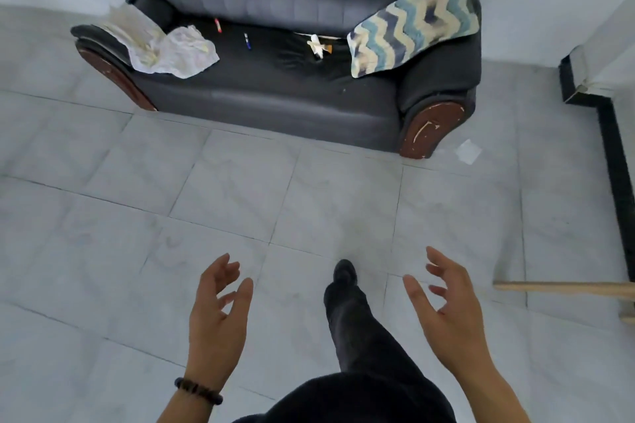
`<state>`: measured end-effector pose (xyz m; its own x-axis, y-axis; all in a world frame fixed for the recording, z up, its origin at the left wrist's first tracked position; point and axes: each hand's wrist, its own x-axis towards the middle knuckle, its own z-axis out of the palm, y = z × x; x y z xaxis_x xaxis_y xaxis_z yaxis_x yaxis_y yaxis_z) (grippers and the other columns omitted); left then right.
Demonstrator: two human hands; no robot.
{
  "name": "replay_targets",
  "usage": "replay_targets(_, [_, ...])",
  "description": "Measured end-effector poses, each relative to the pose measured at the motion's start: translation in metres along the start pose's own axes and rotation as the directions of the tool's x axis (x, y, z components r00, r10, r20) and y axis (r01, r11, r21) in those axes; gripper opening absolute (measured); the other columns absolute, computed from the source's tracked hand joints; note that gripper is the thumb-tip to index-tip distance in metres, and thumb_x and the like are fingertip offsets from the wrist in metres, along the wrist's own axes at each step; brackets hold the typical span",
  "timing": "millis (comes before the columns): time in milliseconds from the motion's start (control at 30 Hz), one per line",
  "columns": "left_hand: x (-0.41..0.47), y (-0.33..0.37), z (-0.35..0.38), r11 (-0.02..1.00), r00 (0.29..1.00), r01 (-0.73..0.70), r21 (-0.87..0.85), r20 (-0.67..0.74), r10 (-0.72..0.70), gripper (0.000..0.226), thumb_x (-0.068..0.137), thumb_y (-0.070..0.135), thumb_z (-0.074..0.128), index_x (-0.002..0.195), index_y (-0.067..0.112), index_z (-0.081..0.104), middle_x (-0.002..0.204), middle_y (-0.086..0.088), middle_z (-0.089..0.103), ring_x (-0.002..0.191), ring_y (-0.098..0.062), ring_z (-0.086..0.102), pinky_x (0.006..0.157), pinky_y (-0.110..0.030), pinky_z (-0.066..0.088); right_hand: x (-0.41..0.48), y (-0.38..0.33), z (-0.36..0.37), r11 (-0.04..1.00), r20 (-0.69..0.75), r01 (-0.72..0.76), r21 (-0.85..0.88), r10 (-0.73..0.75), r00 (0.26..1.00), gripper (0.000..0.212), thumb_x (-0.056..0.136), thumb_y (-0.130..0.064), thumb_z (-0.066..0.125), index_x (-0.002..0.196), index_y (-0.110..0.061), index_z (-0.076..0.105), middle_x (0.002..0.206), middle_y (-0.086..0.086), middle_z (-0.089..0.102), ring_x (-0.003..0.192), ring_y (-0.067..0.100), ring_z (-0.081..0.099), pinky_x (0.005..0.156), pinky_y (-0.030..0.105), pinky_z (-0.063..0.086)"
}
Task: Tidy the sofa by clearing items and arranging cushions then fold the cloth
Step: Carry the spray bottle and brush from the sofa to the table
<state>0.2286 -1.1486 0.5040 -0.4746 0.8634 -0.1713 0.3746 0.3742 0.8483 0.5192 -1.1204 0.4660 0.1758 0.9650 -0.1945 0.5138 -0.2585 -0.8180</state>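
A dark tufted sofa [275, 93] stands ahead across the tiled floor. A crumpled white cloth [165, 45] hangs over its left arm onto the seat. A zigzag-patterned cushion [412, 24] leans on the right arm. On the seat lie a red pen [218, 25], a blue pen [247, 40] and a scrap of crumpled paper [318, 46]. My left hand [220, 312] and my right hand [446, 306] are held out low in front of me, fingers relaxed, holding nothing, well short of the sofa.
My dark-trousered leg and shoe [345, 288] step forward between the hands. A small white paper piece [468, 151] lies on the floor by the sofa's right foot. A wooden stick [563, 286] juts in from the right. A black-edged wall base [611, 148] runs along the right.
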Motion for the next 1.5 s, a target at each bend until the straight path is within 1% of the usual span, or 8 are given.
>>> replay_targets(133, [0.096,0.038,0.003,0.999,0.999,0.012,0.051,-0.044,-0.010,0.041,0.092,0.015,0.060,0.131,0.021,0.047,0.121,0.006,0.060,0.111,-0.004,0.057,0.081,-0.015,0.043,0.102,-0.037,0.014,0.999,0.066,-0.029,0.017,0.027,0.997,0.059,0.084,-0.055,0.059,0.138,-0.039,0.042,0.133,-0.016,0.048,0.113,0.005,0.054,0.092,0.025,0.047])
replay_targets(333, [0.225,0.105,-0.001,0.999,0.984,0.007,0.032,-0.180,-0.001,0.041,0.094,0.018,0.058,0.132,0.020,0.046,0.122,0.004,0.059,0.109,-0.008,0.056,0.080,-0.014,0.041,0.254,-0.135,0.027,0.997,0.097,0.073,0.003,-0.073,0.993,0.060,0.084,-0.050,0.057,0.138,-0.029,0.043,0.136,-0.009,0.051,0.115,0.007,0.053,0.091,0.024,0.046])
replay_targets(533, [0.342,0.127,0.022,0.998,0.962,0.047,-0.048,-0.268,-0.058,0.042,0.094,0.021,0.058,0.133,0.022,0.045,0.121,0.008,0.059,0.110,-0.004,0.057,0.082,-0.014,0.042,0.386,-0.198,0.069,0.991,0.137,0.135,-0.015,-0.131,0.982,0.059,0.085,-0.047,0.059,0.139,-0.028,0.043,0.130,-0.012,0.051,0.114,0.009,0.053,0.089,0.024,0.045])
replay_targets(800, [0.550,0.152,0.062,0.993,0.979,0.091,-0.073,-0.176,-0.103,0.040,0.093,0.017,0.058,0.131,0.022,0.045,0.123,0.003,0.059,0.110,-0.004,0.056,0.081,-0.013,0.043,0.552,-0.259,0.142,0.994,0.124,0.085,-0.063,-0.077,0.989,0.057,0.090,-0.029,0.067,0.141,-0.026,0.043,0.134,-0.007,0.052,0.118,0.008,0.053,0.091,0.025,0.046])
replay_targets(933, [0.656,0.197,0.075,0.999,0.996,-0.002,-0.034,-0.088,-0.001,0.040,0.092,0.016,0.059,0.129,0.023,0.045,0.123,0.005,0.058,0.112,-0.007,0.056,0.084,-0.015,0.044,0.631,-0.308,0.160,0.998,0.074,0.060,-0.024,-0.058,0.996,0.056,0.090,-0.028,0.068,0.140,-0.030,0.043,0.132,-0.011,0.051,0.118,0.004,0.052,0.093,0.028,0.048])
replay_targets(1033, [0.725,0.225,0.090,0.999,0.999,-0.034,-0.020,-0.012,0.034,0.040,0.093,0.014,0.059,0.130,0.021,0.046,0.121,0.007,0.058,0.111,-0.002,0.056,0.084,-0.008,0.044,0.684,-0.328,0.169,0.999,0.037,0.042,0.007,-0.042,0.998,0.055,0.090,-0.027,0.068,0.140,-0.027,0.044,0.131,-0.013,0.051,0.119,0.002,0.052,0.093,0.025,0.045])
replay_targets(1367, [0.902,0.281,0.189,0.998,0.996,-0.027,-0.055,0.078,0.031,0.038,0.092,0.011,0.060,0.125,0.027,0.048,0.121,0.011,0.059,0.109,0.002,0.056,0.081,-0.006,0.044,0.855,-0.332,0.209,0.995,0.080,-0.088,0.050,0.083,0.993,0.053,0.091,-0.030,0.066,0.139,-0.029,0.045,0.132,-0.013,0.050,0.122,-0.002,0.049,0.098,0.028,0.047])
replay_targets(1500, [0.959,0.283,0.240,0.999,0.981,-0.041,-0.001,0.189,0.041,0.041,0.092,0.013,0.060,0.130,0.023,0.048,0.125,0.009,0.057,0.115,0.000,0.054,0.092,-0.018,0.047,0.921,-0.321,0.230,0.995,0.112,-0.098,-0.006,0.098,0.989,0.053,0.091,-0.032,0.065,0.140,-0.029,0.045,0.129,-0.011,0.050,0.118,0.002,0.051,0.094,0.023,0.045])
